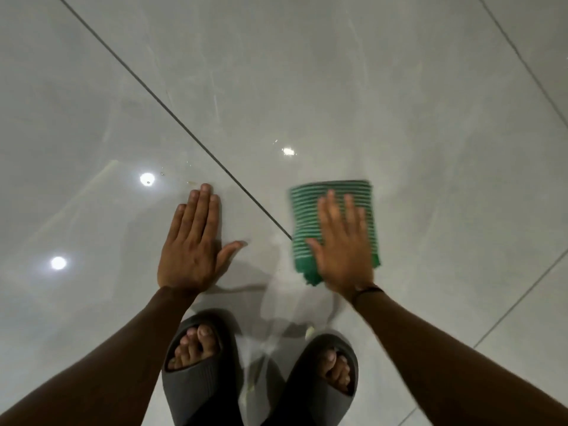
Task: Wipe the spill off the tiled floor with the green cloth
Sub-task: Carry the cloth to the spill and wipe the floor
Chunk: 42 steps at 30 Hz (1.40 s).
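The green cloth [305,216] is folded into a thick rectangle, green with thin white stripes across it and a plain green band along its near edge; it lies flat on the floor [338,87], just right of a dark grout line whose end it touches at its left edge; its edges are blurred; the right hand [344,256] presses on it with straight, spread fingers. The floor is large glossy pale grey tiles, reflecting round lights. The spill [267,339] shows as a thin wet smear nearer the person than the cloth, with a few small yellowish specks in it; its outline is hard to tell.
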### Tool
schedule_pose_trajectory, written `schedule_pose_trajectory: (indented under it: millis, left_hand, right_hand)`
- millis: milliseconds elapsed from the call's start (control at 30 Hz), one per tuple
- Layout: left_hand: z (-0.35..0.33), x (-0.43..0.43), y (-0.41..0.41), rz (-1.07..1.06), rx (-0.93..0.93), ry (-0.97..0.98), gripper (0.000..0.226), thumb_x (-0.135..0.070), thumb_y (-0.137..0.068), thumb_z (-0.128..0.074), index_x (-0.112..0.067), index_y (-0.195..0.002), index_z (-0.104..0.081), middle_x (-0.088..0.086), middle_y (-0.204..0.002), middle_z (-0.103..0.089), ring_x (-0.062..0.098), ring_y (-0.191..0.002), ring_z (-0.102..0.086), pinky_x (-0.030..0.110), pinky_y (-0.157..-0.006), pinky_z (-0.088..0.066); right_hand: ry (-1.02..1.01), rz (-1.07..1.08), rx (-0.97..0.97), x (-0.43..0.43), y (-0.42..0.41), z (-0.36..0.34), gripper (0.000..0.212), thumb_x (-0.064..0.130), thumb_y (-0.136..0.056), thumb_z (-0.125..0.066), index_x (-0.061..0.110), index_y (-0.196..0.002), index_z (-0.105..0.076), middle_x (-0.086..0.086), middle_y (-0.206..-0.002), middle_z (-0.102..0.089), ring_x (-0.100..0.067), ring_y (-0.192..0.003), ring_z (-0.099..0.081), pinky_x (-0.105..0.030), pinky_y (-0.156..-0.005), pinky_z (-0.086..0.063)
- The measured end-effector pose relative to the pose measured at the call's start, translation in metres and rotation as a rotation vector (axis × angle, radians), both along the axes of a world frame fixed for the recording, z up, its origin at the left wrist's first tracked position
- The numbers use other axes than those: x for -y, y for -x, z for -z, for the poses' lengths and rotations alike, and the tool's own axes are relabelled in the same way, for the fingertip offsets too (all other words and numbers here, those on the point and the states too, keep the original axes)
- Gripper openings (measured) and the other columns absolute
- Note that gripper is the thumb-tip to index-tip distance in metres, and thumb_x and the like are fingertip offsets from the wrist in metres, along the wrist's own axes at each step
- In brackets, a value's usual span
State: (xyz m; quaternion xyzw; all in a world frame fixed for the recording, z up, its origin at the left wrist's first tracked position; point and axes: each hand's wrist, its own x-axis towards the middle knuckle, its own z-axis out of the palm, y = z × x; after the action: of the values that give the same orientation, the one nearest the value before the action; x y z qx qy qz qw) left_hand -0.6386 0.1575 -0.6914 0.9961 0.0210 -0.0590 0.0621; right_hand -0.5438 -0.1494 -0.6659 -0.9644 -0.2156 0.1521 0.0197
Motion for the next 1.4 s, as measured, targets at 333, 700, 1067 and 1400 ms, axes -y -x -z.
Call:
schedule_pose_trajectory:
  millis: [333,700,1067,1400]
  left_hand:
    - [0.001,0.000,0.002,0.012,0.041,0.039,0.098,-0.070,-0.111,-0.033,-0.002,-0.179,-0.014,0.019,-0.190,-0.008,0.036,-0.179,-0.008,0.055,-0.145,-0.016]
    - [0.011,-0.002,0.003,0.007,0.090,0.109,0.077,-0.046,-0.116,-0.028,-0.001,-0.178,-0.019,0.020,-0.190,-0.011,0.037,-0.178,-0.014,0.058,-0.144,-0.019]
    - [-0.003,-0.004,0.007,-0.142,0.029,0.139,0.082,-0.055,-0.116,-0.025,-0.004,-0.180,-0.013,0.015,-0.191,-0.005,0.031,-0.179,-0.005,0.049,-0.146,-0.008]
    - [-0.011,-0.059,0.039,-0.671,-0.043,0.083,0.090,-0.065,-0.114,-0.016,-0.006,-0.180,-0.001,0.015,-0.191,0.004,0.031,-0.179,0.005,0.050,-0.146,-0.004]
  right_hand:
    - [-0.025,0.402,0.118,-0.093,-0.125,-0.002,0.080,0.059,-0.113,-0.023,0.013,-0.178,-0.012,-0.015,-0.187,-0.007,-0.049,-0.171,-0.006,-0.067,-0.139,-0.006]
    - [0.020,0.568,0.085,0.021,-0.065,-0.002,0.087,0.065,-0.111,-0.023,0.009,-0.177,-0.014,-0.017,-0.186,-0.012,-0.046,-0.172,-0.011,-0.066,-0.138,-0.013]
    - [-0.161,-0.103,-0.042,-0.071,-0.011,-0.004,0.081,0.068,-0.112,-0.010,0.021,-0.179,-0.011,-0.005,-0.188,-0.003,-0.034,-0.175,-0.002,-0.061,-0.140,-0.010]
    - [-0.118,-0.043,0.075,-0.219,-0.051,-0.001,0.088,0.067,-0.112,-0.011,0.009,-0.177,-0.009,-0.021,-0.186,-0.006,-0.046,-0.172,-0.008,-0.062,-0.140,-0.007]
